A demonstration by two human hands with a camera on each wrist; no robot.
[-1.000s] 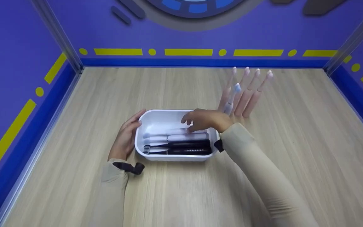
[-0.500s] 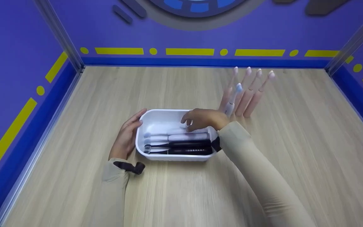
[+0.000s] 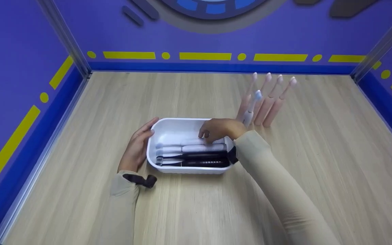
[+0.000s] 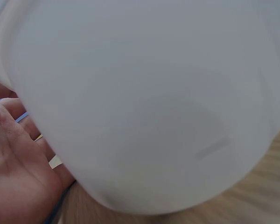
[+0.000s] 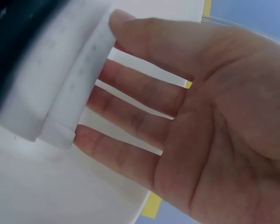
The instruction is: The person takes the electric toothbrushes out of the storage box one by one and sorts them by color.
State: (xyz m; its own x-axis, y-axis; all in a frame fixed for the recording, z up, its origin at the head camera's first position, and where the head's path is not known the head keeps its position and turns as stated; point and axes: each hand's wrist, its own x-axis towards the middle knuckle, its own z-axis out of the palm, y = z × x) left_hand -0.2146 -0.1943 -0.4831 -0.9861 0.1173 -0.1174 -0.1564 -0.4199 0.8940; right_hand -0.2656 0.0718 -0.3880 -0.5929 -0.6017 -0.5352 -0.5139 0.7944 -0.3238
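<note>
A white plastic tray (image 3: 185,171) holds two black electric toothbrushes (image 3: 204,160) and white electric toothbrushes (image 3: 204,147) laid side by side, heads to the left. My left hand (image 3: 134,149) rests against the tray's left end, thumb at the rim; in the left wrist view its straight fingers lie along the outer wall. Inside the tray, my right hand (image 3: 220,130) reaches over the back row. The right wrist view shows its nearly straight fingers touching the side of a white toothbrush handle (image 5: 77,91), thumb tip at the same edge.
Several pink electric toothbrushes (image 3: 273,112) stand upright to the right, behind the tray. A white one with a blue brush head (image 3: 248,115) stands in front of them. Purple panels (image 3: 213,41) border the wooden table (image 3: 196,211) at the back and sides.
My right hand's fingers have drawn slightly down and closer together over the white toothbrush. The left hand and the tray stay put.
</note>
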